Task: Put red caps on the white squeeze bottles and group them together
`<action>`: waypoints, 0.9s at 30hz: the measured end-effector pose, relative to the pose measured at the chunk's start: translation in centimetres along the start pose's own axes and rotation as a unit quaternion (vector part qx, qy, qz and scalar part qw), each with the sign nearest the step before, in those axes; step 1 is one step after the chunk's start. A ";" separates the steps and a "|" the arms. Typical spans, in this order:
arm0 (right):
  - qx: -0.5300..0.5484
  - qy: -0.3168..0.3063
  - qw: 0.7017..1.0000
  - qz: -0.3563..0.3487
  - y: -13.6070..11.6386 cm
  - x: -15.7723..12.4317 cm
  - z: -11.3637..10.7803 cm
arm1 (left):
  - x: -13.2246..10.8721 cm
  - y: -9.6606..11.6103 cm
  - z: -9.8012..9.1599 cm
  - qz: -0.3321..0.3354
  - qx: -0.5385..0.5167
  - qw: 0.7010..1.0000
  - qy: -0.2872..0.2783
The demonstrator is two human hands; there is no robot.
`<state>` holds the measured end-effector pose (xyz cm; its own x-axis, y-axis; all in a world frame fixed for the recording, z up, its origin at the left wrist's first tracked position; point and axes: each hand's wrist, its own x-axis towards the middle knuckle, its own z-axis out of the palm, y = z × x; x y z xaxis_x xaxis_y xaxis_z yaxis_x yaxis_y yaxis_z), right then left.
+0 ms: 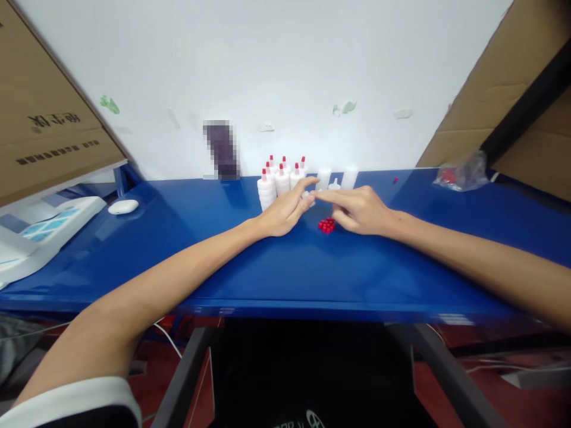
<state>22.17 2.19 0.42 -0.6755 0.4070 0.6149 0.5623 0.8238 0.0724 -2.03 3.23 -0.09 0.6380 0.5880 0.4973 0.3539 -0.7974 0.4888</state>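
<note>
Near the middle of the blue table, my left hand (pixel 284 213) has its fingers round a small white nozzle piece (pixel 307 197). My right hand (pixel 363 211) reaches in from the right, its index fingertip at that piece and its other fingers curled. Several white bottles (pixel 267 191) with red tips stand behind my left hand. Two white bottles without red tips (pixel 350 177) stand behind my hands, with a white nozzle cap (pixel 334 185) between them. A small pile of red tips (pixel 326 225) lies just left of my right hand's curled fingers.
A clear plastic bag with red pieces (pixel 461 173) lies at the back right, near a loose red tip (pixel 395 180). On the left are a white oval object (pixel 123 207) and a white device (pixel 53 229). Cardboard (pixel 49 107) flanks the table.
</note>
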 end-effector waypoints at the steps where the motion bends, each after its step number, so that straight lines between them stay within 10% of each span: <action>1: -0.003 0.001 1.000 0.015 0.1 0.0 0.0 | 0.1 0.0 0.0 -0.006 -0.003 1.000 0.000; 13: -0.125 -0.012 0.968 0.219 3.2 -0.5 -0.1 | 0.3 -0.4 0.0 -0.020 0.021 0.999 -0.016; 27: -0.182 -0.109 0.954 0.213 3.4 -0.1 0.4 | 0.4 0.0 -0.2 -0.015 0.038 0.998 -0.039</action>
<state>23.97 5.08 0.27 -0.4093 0.7790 0.4749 0.9095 0.3900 0.1441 -1.89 3.53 0.26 0.6764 0.6015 0.4251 0.4230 -0.7897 0.4444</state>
